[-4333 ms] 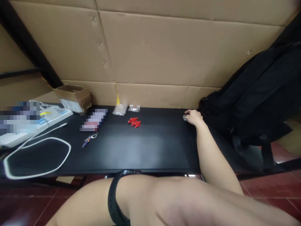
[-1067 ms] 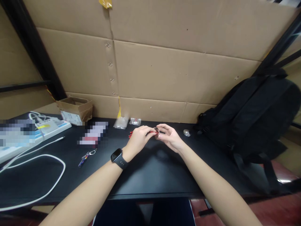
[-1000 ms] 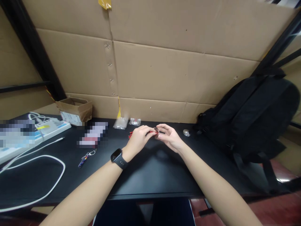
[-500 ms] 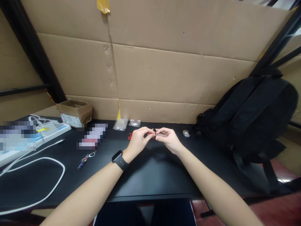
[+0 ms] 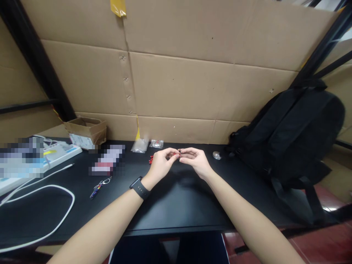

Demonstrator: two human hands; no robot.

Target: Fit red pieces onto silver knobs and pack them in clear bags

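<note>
My left hand point(image 5: 162, 163) and my right hand point(image 5: 197, 162) meet above the black table, fingertips pinched together. Between them is a small thin piece point(image 5: 180, 154), seen nearly edge-on, with a pale rim and some red and dark parts; its kind is too small to make out. Both hands grip it from opposite sides, and the fingers cover most of it. Several small red pieces point(image 5: 151, 159) lie just left of my left hand, partly hidden behind it. A small round clear-wrapped item point(image 5: 216, 155) rests to the right of my right hand.
Clear plastic packets point(image 5: 140, 145) lie near the cardboard wall point(image 5: 176, 88). On the left are an open carton point(image 5: 87, 132), a keychain point(image 5: 99, 189), a white cable point(image 5: 72, 205) and a power strip point(image 5: 74, 149). A black backpack point(image 5: 299, 132) stands at the right.
The small piece between my fingertips has turned: its dark side showed before, and now a thin pale edge shows. Both hands stay close together. The view has shifted slightly.
</note>
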